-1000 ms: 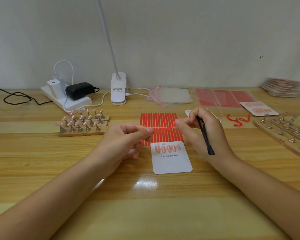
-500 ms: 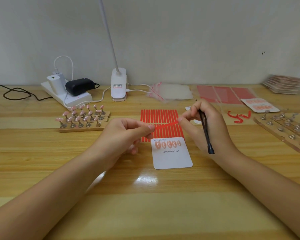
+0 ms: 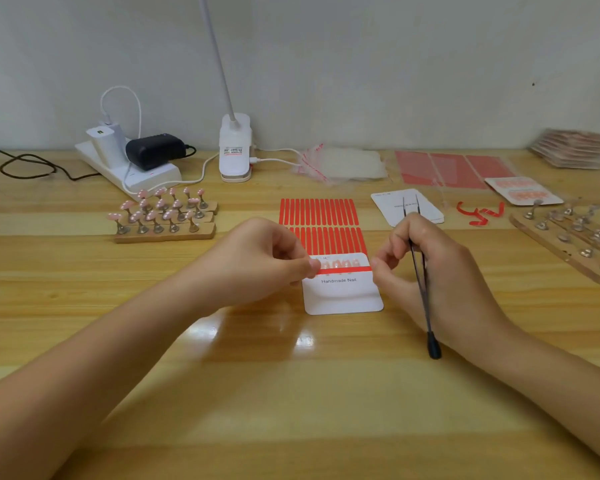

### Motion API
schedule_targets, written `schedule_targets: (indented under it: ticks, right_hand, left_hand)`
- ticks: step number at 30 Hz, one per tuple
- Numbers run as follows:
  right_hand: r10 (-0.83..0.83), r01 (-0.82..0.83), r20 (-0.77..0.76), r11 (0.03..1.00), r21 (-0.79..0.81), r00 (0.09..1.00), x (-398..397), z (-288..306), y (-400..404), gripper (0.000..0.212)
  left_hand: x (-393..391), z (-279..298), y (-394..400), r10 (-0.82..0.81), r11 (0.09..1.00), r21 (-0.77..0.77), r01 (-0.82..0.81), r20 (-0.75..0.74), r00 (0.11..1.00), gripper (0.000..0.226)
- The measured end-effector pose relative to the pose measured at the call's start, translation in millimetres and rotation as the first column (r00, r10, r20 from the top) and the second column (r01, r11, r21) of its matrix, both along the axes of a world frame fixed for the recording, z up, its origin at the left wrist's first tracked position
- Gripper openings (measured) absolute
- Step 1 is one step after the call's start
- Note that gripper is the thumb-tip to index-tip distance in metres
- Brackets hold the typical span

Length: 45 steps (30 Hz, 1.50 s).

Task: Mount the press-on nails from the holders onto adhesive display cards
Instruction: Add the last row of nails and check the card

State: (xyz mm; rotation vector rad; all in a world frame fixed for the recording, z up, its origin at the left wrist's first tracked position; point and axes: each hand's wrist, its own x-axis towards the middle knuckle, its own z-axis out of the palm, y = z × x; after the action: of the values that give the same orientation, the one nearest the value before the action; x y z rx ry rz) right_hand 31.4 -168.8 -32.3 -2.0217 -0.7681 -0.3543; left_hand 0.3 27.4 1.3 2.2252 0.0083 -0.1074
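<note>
Holding a red strip [image 3: 343,269] stretched across the card [image 3: 343,296], the left hand [image 3: 257,261] pinches its left end and the right hand [image 3: 426,268] its right end, tweezers [image 3: 421,282] tucked in the right fingers. The strip lies just below a row of five nails [image 3: 336,263] already on the card, at table centre. It is not yet pressed down, by my judgement. Left of centre, the holder block [image 3: 163,216] carries many pink nails unmounted. A blank card [image 3: 407,206] waits farther back. Finished cards [image 3: 523,190] lie far right. Much remains.
</note>
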Motion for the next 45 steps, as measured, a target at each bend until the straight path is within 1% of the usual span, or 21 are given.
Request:
schedule_targets:
  ticks: [2, 7, 13, 16, 19, 25, 33, 38, 45]
  right_hand:
    - [0.009, -0.009, -0.006, 1.000, -0.012, 1.000, -2.3, -1.9, 1.9, 0.038]
    - [0.010, -0.009, 0.017, 0.997, -0.074, 1.000, -4.3, -2.7, 1.9, 0.036]
    - [-0.007, 0.019, 0.086, 0.990, -0.140, 0.996, -4.4, -3.5, 1.6, 0.045]
    - [-0.017, 0.038, 0.113, 0.982, -0.186, 0.993, -4.6, -5.7, 0.4, 0.046]
    - [-0.033, 0.053, 0.094, 0.975, -0.215, 0.995, -4.2, -7.5, -0.2, 0.042]
    - [-0.043, 0.059, 0.071, 0.968, -0.245, 0.997, -4.4, -8.3, 0.1, 0.037]
    - [-0.050, 0.068, 0.070, 0.959, -0.275, 0.996, -4.0, -9.1, 0.5, 0.028]
    - [-0.044, 0.065, 0.076, 0.956, -0.286, 0.996, -4.5, -9.4, 0.6, 0.032]
    - [-0.041, 0.073, 0.114, 0.952, -0.298, 0.993, -5.2, -9.4, 1.5, 0.033]
  left_hand:
    - [0.1, -1.4, 1.4, 0.004, 0.999, 0.053, -0.003, -0.013, 1.000, 0.023]
    - [0.1, -2.2, 3.9, -0.013, 0.995, 0.096, 0.020, -0.073, 0.997, 0.021]
    - [-1.0, -4.5, -0.5, -0.041, 0.989, 0.140, 0.055, -0.102, 0.994, 0.022]
    - [0.0, -6.4, -1.7, -0.042, 0.985, 0.162, 0.056, -0.089, 0.995, 0.021]
    - [0.3, -7.7, -2.9, -0.050, 0.976, 0.209, 0.061, -0.059, 0.997, 0.021]
    - [1.7, -6.9, -4.4, -0.036, 0.978, 0.200, 0.053, -0.090, 0.995, 0.022]
    - [5.4, -4.1, -6.3, -0.014, 0.983, 0.177, 0.044, -0.171, 0.985, 0.021]
    - [8.8, -5.2, -6.0, 0.006, 0.988, 0.153, 0.025, -0.198, 0.980, 0.022]
    - [8.8, -7.0, -5.0, -0.002, 0.987, 0.156, 0.033, -0.192, 0.981, 0.020]
